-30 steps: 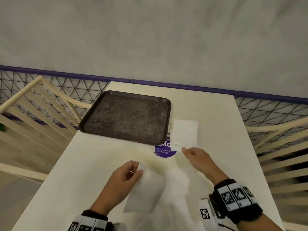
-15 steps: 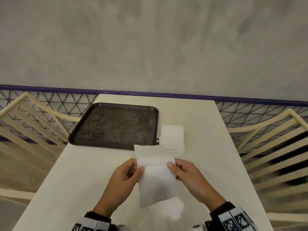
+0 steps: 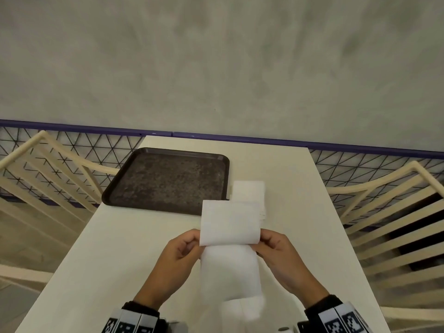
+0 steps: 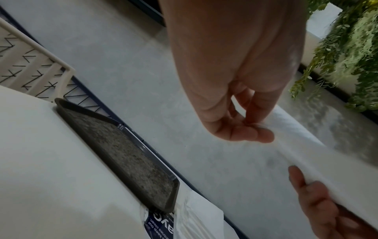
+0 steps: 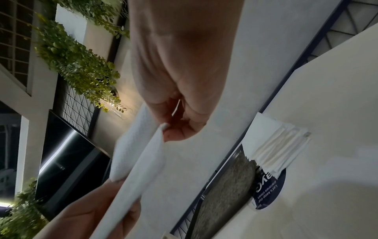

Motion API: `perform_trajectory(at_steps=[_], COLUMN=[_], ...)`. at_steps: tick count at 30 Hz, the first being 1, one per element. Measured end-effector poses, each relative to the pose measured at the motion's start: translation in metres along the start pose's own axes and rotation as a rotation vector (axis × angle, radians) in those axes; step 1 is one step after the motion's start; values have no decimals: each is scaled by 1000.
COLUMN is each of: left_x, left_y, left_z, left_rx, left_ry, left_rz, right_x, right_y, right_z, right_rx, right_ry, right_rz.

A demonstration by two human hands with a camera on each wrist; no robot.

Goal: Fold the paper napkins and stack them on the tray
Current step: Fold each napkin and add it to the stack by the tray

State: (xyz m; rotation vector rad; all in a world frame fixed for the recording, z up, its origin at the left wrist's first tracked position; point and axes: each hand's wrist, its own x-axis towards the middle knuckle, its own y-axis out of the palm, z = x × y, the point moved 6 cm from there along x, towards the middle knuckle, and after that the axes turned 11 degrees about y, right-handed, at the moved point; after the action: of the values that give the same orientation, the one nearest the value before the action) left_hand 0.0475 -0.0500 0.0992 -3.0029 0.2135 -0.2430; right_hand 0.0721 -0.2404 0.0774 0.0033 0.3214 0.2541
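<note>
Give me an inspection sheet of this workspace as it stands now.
Surface: white table, round blue sticker by the tray.
Job's things: brown tray holds no napkins; napkin stack beside its right edge; one napkin held above the table.
Clutter: nothing seen.
Grips: left hand and right hand each pinch a side of the napkin.
Cables: nothing seen.
Surroundings: cream chairs, wire fence, grey wall, plants.

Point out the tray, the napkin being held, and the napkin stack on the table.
tray (image 3: pixel 134 186), head view, on its left rim.
held napkin (image 3: pixel 229 222), head view, middle of the upper flap.
napkin stack (image 3: pixel 248 191), head view, top sheet beside the tray.
</note>
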Motion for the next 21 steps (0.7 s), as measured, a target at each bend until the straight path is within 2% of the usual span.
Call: perform_trajectory(at_steps=[7, 10, 13, 16, 21], left_x=[-1, -2, 0, 3, 4], left_y=[-5, -3, 0, 10, 22], left_z=[7, 4, 9, 16, 19], left_rx=[9, 9, 211, 447, 579], left_ry=[-38, -28, 4, 65, 179], left_rz=[-10, -11, 23, 118, 181], right_x=[-6, -8, -8, -6, -5], right_y=[-2, -1, 3, 9, 21], right_z=[0, 2, 1, -3, 0], right_rx=[17, -72, -169, -273, -508], right_ry=[-10, -65, -125, -166, -245], right_rz=[23, 4, -16, -41, -83])
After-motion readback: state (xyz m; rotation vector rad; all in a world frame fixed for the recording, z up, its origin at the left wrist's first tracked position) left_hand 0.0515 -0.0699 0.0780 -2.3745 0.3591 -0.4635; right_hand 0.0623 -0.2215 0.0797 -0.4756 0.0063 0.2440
